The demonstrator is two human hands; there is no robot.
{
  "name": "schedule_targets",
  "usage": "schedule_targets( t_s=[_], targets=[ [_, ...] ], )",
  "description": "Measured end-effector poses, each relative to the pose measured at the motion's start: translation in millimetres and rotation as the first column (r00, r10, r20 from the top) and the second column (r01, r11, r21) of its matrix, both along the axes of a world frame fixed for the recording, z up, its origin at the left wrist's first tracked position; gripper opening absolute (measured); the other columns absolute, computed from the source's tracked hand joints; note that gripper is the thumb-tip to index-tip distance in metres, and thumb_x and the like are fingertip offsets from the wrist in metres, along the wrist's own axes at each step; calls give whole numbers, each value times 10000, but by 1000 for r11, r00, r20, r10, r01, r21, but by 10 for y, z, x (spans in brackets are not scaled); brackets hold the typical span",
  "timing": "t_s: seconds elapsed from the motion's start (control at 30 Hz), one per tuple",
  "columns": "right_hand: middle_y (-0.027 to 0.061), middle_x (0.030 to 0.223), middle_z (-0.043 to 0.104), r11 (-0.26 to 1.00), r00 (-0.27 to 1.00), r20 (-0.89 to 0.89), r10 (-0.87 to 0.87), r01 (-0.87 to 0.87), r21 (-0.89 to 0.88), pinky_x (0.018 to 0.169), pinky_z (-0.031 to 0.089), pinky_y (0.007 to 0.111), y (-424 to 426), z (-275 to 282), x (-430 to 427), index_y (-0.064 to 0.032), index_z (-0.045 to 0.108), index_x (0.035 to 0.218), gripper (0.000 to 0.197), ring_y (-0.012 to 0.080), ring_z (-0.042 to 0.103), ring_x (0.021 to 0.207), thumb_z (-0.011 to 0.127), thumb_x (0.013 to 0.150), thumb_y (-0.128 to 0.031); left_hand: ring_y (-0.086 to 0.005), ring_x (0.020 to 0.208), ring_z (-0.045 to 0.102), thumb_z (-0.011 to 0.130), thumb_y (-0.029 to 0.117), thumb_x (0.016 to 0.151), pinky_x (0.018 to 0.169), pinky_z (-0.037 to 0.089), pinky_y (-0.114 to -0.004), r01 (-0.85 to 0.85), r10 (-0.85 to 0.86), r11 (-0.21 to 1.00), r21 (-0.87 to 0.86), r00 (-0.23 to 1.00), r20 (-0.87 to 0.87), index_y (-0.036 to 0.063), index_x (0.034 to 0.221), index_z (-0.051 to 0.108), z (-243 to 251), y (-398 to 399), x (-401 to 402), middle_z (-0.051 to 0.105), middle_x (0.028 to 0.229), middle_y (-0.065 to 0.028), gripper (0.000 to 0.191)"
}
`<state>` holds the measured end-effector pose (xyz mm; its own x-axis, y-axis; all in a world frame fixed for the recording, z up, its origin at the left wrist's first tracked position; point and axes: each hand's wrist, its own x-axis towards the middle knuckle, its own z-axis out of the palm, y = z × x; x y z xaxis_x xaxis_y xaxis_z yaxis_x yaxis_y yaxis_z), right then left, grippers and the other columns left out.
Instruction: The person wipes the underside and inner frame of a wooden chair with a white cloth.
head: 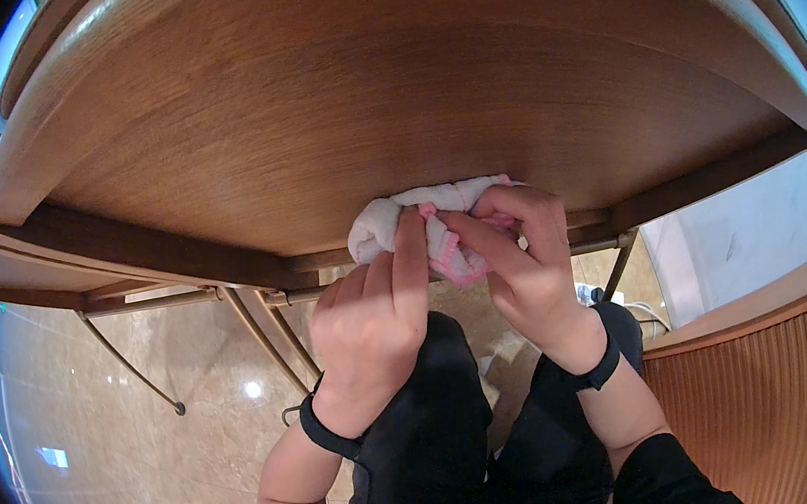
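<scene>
A white cloth with pink edging (456,245), bunched and folded, lies at the near edge of a brown wooden table (387,118). My left hand (373,309) grips its left part, with the index finger stretched along the folds. From the other side my right hand (525,260) pinches the cloth between bent fingers and thumb. Both hands meet close together at the table's edge. The underside of the cloth and my thumbs are mostly hidden. Each wrist wears a black band.
Raised wooden rims curve along the table's sides. Thin metal legs (285,334) stand below on the glossy beige floor (173,469). A ribbed wooden panel (760,389) rises at the right. White cables (645,313) lie near my right knee, beneath the table.
</scene>
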<state>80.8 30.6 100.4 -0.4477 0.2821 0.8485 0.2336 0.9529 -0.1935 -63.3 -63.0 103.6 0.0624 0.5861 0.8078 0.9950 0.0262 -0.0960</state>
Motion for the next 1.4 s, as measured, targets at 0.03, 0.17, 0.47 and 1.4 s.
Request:
schedule_targets(
  t_s=[0.03,0.17,0.47,1.4],
  targets=[
    [76,1047,556,1000,1000,-2,-4,4,2,863,460,396,7,6,17,-70,710,1063,406,279,546,933,666,663,-11,-118,502,515,607,90,722,473,434,-262,14,-14,1000,-7,1000,7,1,1207,628,1,0,7,463,616,1,493],
    [56,1051,563,996,999,-28,-31,34,85,866,458,377,-27,84,80,-93,721,1064,405,257,549,934,681,665,-35,-113,505,511,605,89,711,476,433,-258,27,-26,999,20,999,-34,3,1204,633,85,-16,55,462,622,1,501],
    [58,1008,504,989,998,-43,-49,55,136,784,448,333,85,192,184,-78,738,1018,430,229,518,931,700,616,69,-114,491,494,608,77,713,463,417,-258,60,-56,992,107,998,-37,-2,1175,650,128,129,153,480,625,-4,471],
    [61,1070,568,986,987,-111,-116,127,103,901,461,415,195,136,473,-112,723,1078,391,287,544,986,674,696,-44,-102,490,495,614,83,702,458,412,-248,52,-45,996,78,995,-86,0,1156,657,180,275,467,472,614,7,464]
  ],
)
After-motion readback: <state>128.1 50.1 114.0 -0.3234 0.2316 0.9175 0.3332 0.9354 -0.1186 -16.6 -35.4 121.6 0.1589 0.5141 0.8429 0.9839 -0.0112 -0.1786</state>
